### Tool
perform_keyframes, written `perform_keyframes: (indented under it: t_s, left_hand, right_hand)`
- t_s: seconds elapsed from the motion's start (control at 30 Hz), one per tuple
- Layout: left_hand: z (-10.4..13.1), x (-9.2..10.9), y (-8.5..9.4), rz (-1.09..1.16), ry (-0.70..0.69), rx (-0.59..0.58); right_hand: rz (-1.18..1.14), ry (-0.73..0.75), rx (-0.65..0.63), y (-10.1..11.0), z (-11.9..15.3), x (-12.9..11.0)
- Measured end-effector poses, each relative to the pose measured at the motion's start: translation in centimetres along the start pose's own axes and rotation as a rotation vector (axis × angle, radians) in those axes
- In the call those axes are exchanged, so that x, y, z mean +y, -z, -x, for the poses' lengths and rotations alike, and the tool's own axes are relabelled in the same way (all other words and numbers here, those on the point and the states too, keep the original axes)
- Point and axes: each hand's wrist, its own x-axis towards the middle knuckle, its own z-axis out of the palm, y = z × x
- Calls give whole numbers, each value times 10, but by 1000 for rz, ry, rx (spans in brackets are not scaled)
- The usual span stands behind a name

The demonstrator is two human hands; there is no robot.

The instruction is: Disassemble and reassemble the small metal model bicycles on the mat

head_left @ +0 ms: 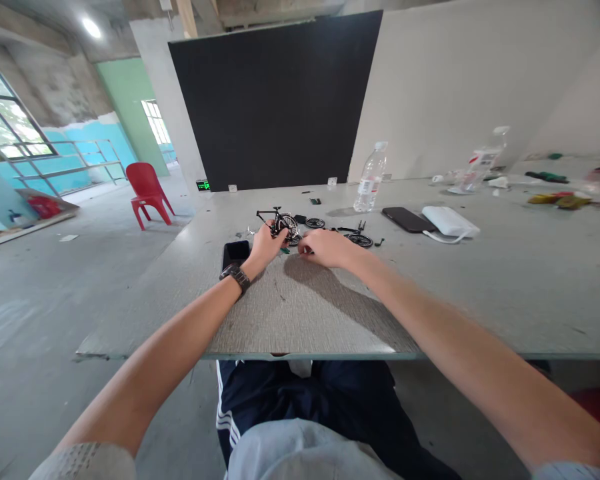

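Observation:
My left hand [266,245] is closed around the lower part of a black miniature bicycle [281,220], which is held upright just above the table. Its frame, saddle and one spoked wheel show; my fingers cover the underside. To the right of it, my right hand [327,248] is low over the tabletop with its fingers curled together, and whatever they may pinch is hidden. Around my hands lie a loose small wheel [315,223], another wheel [359,240] beside thin black parts, and a small black piece [379,243]. A green scrap [285,251] lies between the hands.
A phone [237,251] lies by my left wrist. Farther right are a water bottle [371,179], a dark phone [404,219], a white power bank [449,221] with a cable and a second bottle [481,162]. A black panel [280,100] stands behind the table [300,320].

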Motion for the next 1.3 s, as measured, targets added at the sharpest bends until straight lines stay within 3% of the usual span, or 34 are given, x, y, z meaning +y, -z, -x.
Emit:
perform_keyframes:
  t_s: [0.27, 1.3]
  left_hand:
    - [-2, -4, 0, 1, -5, -13]
    - [2, 0, 0, 1, -24, -49]
  right_hand:
    - [-130, 94, -11, -6, -4, 19]
    - [-167, 108, -4, -8, -5, 16]
